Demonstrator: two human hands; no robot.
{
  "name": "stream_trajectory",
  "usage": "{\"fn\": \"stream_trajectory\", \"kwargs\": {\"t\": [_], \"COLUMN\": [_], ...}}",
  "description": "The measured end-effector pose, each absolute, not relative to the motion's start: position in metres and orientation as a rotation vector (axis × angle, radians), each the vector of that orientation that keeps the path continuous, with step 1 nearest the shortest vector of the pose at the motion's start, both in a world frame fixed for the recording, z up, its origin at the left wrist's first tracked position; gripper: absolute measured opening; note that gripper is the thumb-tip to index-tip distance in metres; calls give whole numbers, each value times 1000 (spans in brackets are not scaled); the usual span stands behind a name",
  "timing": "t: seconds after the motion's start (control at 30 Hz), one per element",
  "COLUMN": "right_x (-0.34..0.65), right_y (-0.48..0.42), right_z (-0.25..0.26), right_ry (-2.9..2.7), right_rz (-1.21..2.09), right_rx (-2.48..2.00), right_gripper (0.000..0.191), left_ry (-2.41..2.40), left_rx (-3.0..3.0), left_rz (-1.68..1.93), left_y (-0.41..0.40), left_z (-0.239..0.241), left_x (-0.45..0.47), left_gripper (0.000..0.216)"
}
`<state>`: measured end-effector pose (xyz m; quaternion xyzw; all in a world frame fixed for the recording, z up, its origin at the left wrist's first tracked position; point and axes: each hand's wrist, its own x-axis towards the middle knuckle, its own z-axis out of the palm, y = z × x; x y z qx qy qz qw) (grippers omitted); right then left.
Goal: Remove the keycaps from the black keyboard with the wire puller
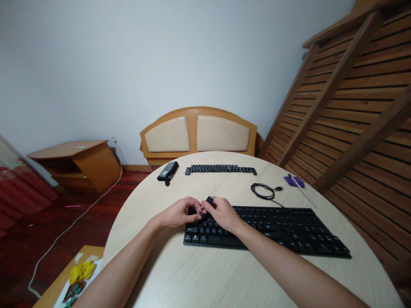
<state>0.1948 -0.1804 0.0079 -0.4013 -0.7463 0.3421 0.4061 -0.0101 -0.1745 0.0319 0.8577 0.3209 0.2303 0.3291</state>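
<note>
A black keyboard lies on the round table, with some of its keys off. Over its left end, my right hand is closed on a keycap puller, a black handle whose thin wire loops point away from me. My left hand pinches a small black keycap between thumb and fingers, just beside the right fingertips. Both hands cover the upper left part of the keyboard. Farther back, loose black keycaps are laid out in rows.
The keyboard's coiled cable lies behind it. A dark folded pouch is at the back left. A purple cloth and a thin stick lie near the right edge. A slatted wooden frame leans at right.
</note>
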Motion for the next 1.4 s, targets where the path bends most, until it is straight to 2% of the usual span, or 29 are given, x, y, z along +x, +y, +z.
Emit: {"fn": "stream_trajectory", "kwargs": {"t": [0.13,0.3,1.1,1.4], "right_x": [195,196,198,196], "right_y": [-180,-179,-165,-167], "right_z": [9,8,-6,-2], "right_ry": [-1860,-1854,-1637,-1695], "right_rz": [843,790,942,882], "right_rx": [-1049,-1140,-1117,-1208], "right_gripper": [49,45,43,44], "left_ry": [898,917,761,991], "left_rx": [2178,2129,2378,2475], "left_rz": [596,676,789,1087], "left_y": [-174,-173,-177,-147], "left_z": [27,23,27,17], "left_x": [-8,-5,2,-5], "left_gripper": [18,20,19,19]}}
